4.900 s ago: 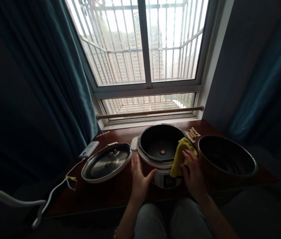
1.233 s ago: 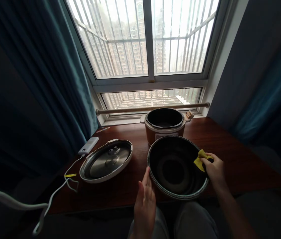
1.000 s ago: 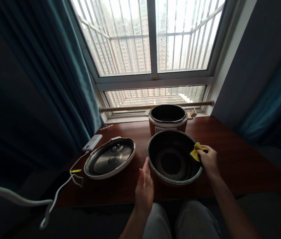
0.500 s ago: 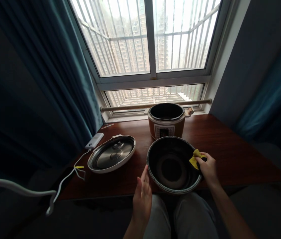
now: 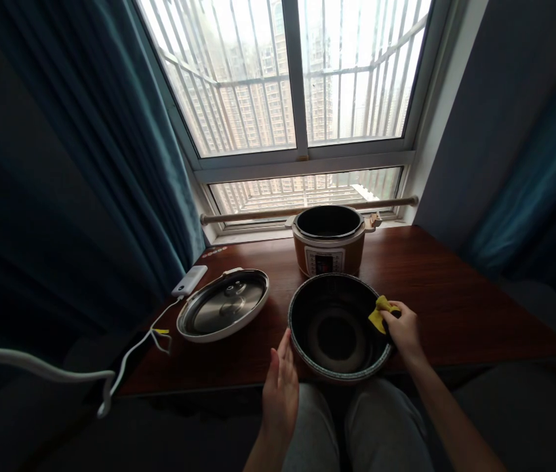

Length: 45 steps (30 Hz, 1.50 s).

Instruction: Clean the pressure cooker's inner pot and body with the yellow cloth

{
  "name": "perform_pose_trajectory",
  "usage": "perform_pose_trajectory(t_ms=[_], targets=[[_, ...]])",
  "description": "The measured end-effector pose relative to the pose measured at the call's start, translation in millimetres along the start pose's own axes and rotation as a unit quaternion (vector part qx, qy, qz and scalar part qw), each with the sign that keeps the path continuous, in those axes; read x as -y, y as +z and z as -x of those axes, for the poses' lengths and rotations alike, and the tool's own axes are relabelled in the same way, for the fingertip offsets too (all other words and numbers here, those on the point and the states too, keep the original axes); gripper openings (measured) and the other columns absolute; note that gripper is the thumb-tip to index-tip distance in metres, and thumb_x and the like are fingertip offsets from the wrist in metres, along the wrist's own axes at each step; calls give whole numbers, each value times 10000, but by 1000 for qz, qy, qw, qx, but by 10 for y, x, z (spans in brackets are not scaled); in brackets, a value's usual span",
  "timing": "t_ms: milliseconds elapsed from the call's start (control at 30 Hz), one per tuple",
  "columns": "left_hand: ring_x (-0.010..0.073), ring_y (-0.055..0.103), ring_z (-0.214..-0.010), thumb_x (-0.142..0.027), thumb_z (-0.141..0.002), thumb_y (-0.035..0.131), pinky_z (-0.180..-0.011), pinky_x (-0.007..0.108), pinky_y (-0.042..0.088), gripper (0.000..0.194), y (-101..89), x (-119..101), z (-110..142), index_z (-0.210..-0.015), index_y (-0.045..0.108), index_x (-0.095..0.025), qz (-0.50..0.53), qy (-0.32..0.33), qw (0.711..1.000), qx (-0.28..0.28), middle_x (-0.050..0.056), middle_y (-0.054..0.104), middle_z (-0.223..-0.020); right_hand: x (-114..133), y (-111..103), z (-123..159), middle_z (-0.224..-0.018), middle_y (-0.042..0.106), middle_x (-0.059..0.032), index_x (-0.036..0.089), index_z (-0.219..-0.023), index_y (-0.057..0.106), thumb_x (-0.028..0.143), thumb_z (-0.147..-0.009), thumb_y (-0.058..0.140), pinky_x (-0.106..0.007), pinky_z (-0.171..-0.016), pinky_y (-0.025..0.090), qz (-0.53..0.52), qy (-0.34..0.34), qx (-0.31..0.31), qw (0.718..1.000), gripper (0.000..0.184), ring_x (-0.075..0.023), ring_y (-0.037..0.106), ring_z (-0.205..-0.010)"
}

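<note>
A dark, round inner pot (image 5: pixel 337 334) with a speckled rim stands at the table's front edge, tilted a little toward me. My left hand (image 5: pixel 282 387) rests against its left side, palm inward and fingers stretched out. At the right rim, my right hand (image 5: pixel 404 331) pinches a yellow cloth (image 5: pixel 381 313); the cloth hangs over the inner side of the pot wall. Something dark shows by the right fingers, and I cannot make out whether it is part of the pot. Behind stands the cooker body (image 5: pixel 330 246), brown and white with a control panel, its top uncovered.
The cooker lid (image 5: pixel 223 305) lies upside down at left on the reddish-brown table (image 5: pixel 455 295). Beside it are a white device (image 5: pixel 189 280) and a white cable (image 5: pixel 130 359) running off left. A barred window (image 5: pixel 302 85) and blue curtains (image 5: pixel 125 131) surround the table.
The inner pot has shifted slightly left. My right hand and the yellow cloth have moved a little left with the rim. The left hand stays at the pot's side.
</note>
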State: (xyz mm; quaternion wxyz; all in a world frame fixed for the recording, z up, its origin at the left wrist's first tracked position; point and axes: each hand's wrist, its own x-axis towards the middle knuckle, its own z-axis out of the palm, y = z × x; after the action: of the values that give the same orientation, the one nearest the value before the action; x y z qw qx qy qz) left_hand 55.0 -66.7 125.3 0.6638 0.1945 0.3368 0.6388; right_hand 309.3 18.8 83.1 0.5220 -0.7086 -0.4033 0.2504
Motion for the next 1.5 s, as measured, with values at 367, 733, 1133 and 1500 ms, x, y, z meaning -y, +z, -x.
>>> perform_pose_trajectory(t_ms=[367, 733, 1133, 1500], targets=[[183, 153, -1357, -513, -854, 374, -1124, 322, 102, 523, -55, 45, -10, -1259, 489, -202, -53, 17, 998, -6, 33, 307, -1441, 32, 8, -35, -792, 659, -79, 141, -826, 637, 373, -602, 581, -315, -665, 463, 18, -19, 14, 1000, 327, -228, 602, -737], [264, 57, -1368, -329, -716, 649, -1100, 418, -52, 412, 125, 63, 29, -1116, 610, -236, -309, 240, 920, -22, 70, 405, -1381, 267, -487, 64, -955, 639, -87, 154, -987, 610, 467, -733, 527, -314, -755, 451, -29, -94, -110, 989, 412, -242, 582, -885], [314, 325, -1284, -437, -749, 581, -1099, 428, 20, 569, 3, -27, -25, -1271, 484, -234, -458, 210, 822, 266, 95, 486, -1308, 895, -199, 952, -863, 646, -46, 198, -807, 645, 218, -792, 461, -268, -795, 411, 227, -374, 414, 798, 186, -163, 574, -842], [294, 394, -1246, -395, -829, 479, -1089, 439, 137, 460, -111, 73, -116, -1271, 479, -268, -589, 287, 708, 263, 62, 515, -1286, 788, -58, 1006, -857, 566, -37, 175, -808, 550, 216, -780, 501, -253, -661, 367, 330, -409, 407, 747, 70, -152, 497, -771]])
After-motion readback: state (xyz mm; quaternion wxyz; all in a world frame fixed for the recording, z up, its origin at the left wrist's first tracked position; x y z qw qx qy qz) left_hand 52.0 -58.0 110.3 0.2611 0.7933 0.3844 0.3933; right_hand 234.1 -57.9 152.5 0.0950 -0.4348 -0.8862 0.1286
